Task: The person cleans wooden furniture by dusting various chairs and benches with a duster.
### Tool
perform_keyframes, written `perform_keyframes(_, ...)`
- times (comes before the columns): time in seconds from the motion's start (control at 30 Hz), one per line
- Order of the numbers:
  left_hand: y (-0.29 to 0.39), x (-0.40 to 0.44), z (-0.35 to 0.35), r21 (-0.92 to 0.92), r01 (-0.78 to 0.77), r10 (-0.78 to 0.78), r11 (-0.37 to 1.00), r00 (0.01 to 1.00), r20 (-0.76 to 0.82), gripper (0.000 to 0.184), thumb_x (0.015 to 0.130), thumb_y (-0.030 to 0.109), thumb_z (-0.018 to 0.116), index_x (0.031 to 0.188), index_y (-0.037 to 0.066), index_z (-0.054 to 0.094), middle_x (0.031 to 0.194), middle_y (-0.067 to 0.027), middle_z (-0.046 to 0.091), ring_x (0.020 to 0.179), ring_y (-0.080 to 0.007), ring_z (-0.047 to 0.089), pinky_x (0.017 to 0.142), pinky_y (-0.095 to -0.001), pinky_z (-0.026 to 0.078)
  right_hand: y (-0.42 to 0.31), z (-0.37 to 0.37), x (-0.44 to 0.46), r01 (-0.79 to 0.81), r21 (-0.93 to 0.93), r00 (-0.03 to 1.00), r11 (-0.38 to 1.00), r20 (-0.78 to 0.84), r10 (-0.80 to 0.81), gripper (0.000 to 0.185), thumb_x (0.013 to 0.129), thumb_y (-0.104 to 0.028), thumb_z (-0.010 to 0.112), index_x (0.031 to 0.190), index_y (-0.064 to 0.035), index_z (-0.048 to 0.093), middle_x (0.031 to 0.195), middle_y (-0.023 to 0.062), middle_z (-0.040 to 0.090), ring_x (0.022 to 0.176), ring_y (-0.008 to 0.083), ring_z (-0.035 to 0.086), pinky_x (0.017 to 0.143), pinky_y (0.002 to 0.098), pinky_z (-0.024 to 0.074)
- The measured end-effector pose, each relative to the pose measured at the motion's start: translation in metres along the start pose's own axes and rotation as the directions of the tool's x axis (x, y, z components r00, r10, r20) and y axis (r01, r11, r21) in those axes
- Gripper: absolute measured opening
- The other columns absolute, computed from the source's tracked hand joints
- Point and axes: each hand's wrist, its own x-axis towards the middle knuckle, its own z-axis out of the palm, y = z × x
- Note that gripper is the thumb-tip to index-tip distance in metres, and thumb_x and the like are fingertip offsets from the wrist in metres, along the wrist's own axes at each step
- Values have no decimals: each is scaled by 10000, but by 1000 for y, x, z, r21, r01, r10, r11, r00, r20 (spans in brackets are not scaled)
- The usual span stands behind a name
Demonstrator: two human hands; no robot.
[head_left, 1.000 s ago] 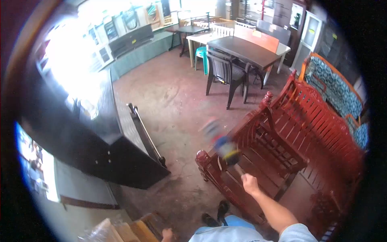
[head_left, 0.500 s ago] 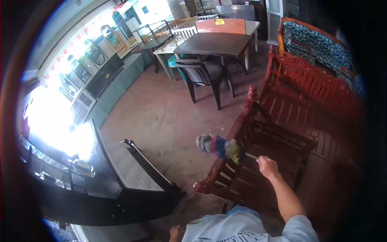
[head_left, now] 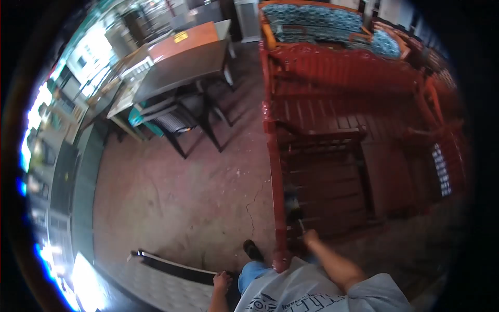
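My right hand (head_left: pixel 310 237) is closed around the thin handle of a fluffy duster (head_left: pixel 294 209). The duster's head is blurred and dark, down inside the arm of a red-brown carved wooden bench (head_left: pixel 279 171), close to its slats. Whether the head touches the wood I cannot tell. My left hand (head_left: pixel 222 281) hangs low by my body with its fingers curled in and nothing visible in them. It is nearest to the dark edge of a pale, quilted-looking panel (head_left: pixel 176 283).
A dark table (head_left: pixel 182 70) with a dark plastic chair (head_left: pixel 179 117) stands at the upper left. Behind the bench is a sofa with blue patterned cushions (head_left: pixel 312 23). My shoe (head_left: pixel 253 250) is on the cracked reddish floor (head_left: pixel 182 208), and a grey-green ledge (head_left: pixel 86 166) runs along the left.
My view has swung right and I am closer to the bench. The duster has gone from above the armrest, its coloured head plain to see, to lower inside the bench's arm.
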Motion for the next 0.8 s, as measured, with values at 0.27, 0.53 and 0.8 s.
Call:
perform_keyframes(0.27,164,100,-66,320,-5,4,947,1000,6,284,903,216,508,1153,80,522,953,-115,606,855,-256,630,668,-378,487,-116,-105,-31,167,794,866,584,-401,298,260,966,-197,457,901,1,612,703,105,590,506,220,536,440,369,399)
perform_keyframes(0.53,281,53,57,532,-432,275,728,895,350,383,903,280,544,1222,73,497,1005,-104,616,845,-224,632,694,-366,488,-92,-61,-26,-463,389,878,797,75,473,308,880,-178,547,987,98,632,1027,284,626,967,432,609,827,482,496)
perform_keyframes(0.8,305,50,37,696,-387,170,604,916,362,369,896,293,549,1214,110,510,1000,-97,622,874,-236,637,713,-392,481,-151,-95,0,245,770,782,589,-516,349,209,899,-162,535,1039,-56,649,904,221,640,888,409,620,740,472,489)
